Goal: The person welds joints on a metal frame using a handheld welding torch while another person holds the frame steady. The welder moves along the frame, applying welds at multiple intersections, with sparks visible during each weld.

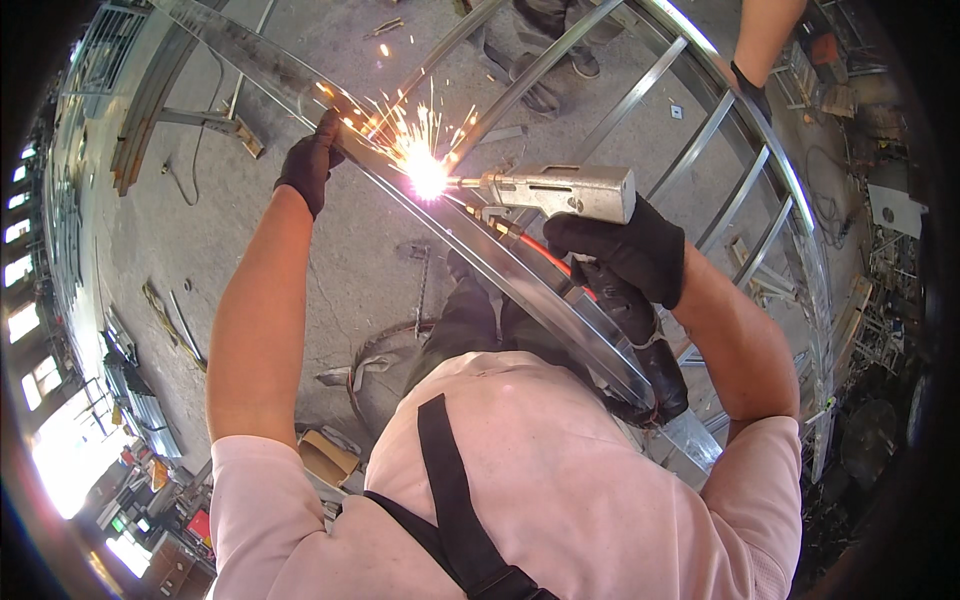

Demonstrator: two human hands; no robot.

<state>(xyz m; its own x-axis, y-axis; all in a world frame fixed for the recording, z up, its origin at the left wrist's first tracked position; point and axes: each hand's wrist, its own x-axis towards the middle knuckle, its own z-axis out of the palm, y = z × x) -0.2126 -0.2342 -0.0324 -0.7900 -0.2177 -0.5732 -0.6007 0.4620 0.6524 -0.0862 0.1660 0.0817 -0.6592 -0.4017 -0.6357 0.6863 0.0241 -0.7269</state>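
My right hand, in a black glove, is closed round the grip of a silver handheld welding gun. The gun's nozzle points left at a long, shiny metal beam that runs diagonally in front of me. A bright white-pink glow with flying sparks hides the nozzle tip and the spot it meets. Below the gun, a red hose and a thick black sleeved cable hang down. Left of the sparks, my black-gloved left hand grips the beam's edge.
A curved metal frame with several crossbars spans the right side. Another person's gloved hand rests on it at upper right; a shoe shows at the top. Cables and a cardboard box lie on the concrete floor.
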